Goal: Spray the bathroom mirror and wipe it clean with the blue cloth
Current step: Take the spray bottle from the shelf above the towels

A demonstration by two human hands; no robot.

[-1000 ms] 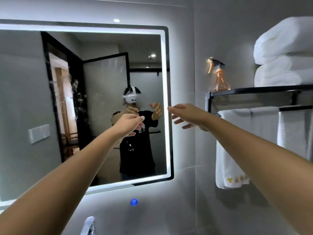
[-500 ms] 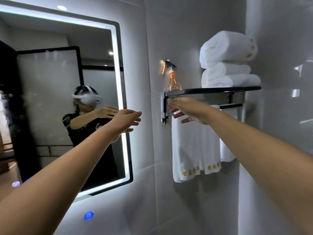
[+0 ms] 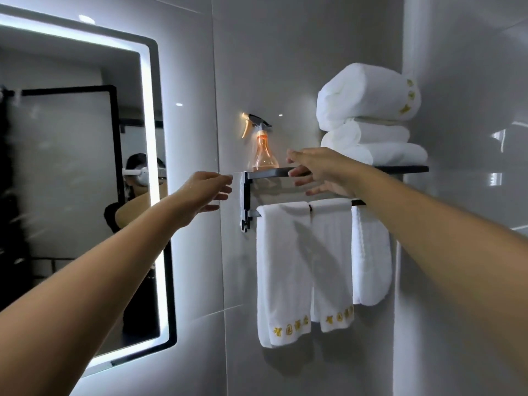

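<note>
From the head camera, both my arms stretch forward across the frame. My right hand [image 3: 320, 174] is at centre frame, fingers spread and relaxed, holding nothing; it hovers in front of the black shelf [image 3: 400, 168], its fingertips just to the right of the spray bottle [image 3: 262, 151]. I cannot tell whether the fingers touch the shelf edge. The spray bottle, clear orange with a grey head and orange trigger, stands upright at the left end of the shelf, close to the wall, its nozzle pointing left.

My left hand [image 3: 204, 192] is left of centre, fingers loosely extended and empty, just left of the shelf's black wall bracket [image 3: 244, 201] and apart from it.

The mirror [image 3: 71, 181] fills the left side of the frame, edged by a lit white strip inside a black frame; it reflects a person wearing a white headset.

On the right end of the shelf, upper right of the frame, lie stacked rolled white towels [image 3: 368, 121]. Below the shelf, hanging white towels [image 3: 285, 267] with gold embroidery at their lower edges drape over a rail. The blue cloth does not show anywhere in this view.
</note>
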